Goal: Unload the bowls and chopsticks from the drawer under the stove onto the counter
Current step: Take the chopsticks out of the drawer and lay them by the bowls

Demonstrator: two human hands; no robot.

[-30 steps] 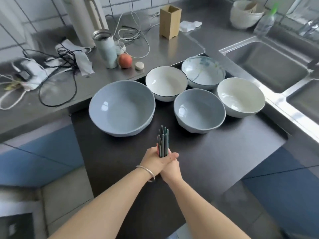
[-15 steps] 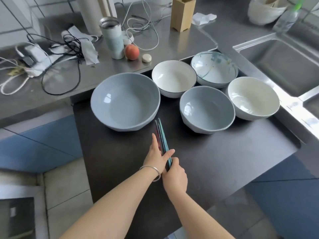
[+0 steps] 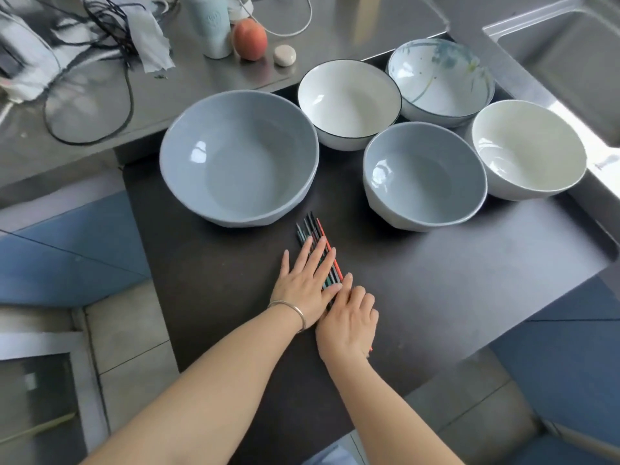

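Several colored chopsticks (image 3: 313, 231) lie flat in a bundle on the dark surface (image 3: 436, 280), tips toward the bowls. My left hand (image 3: 303, 283) rests flat on them with fingers spread. My right hand (image 3: 349, 320) lies palm-down over their near ends, touching the left hand. Behind stand a large blue-grey bowl (image 3: 239, 156), a smaller blue-grey bowl (image 3: 424, 177), a white bowl with a dark rim (image 3: 349, 102), a patterned bowl (image 3: 441, 77) and a cream bowl (image 3: 528, 149). All the bowls are upright and empty.
The steel counter (image 3: 100, 105) behind holds tangled cables (image 3: 87, 62), a pale tumbler (image 3: 211, 25), a peach (image 3: 250, 38) and a small white pebble-like object (image 3: 285, 55). A steel sink (image 3: 570, 55) lies at the right. Blue cabinet fronts flank the dark surface.
The chopsticks went from upright in both fists to lying flat on the dark surface. My left hand has spread out over them, and the view has moved closer.
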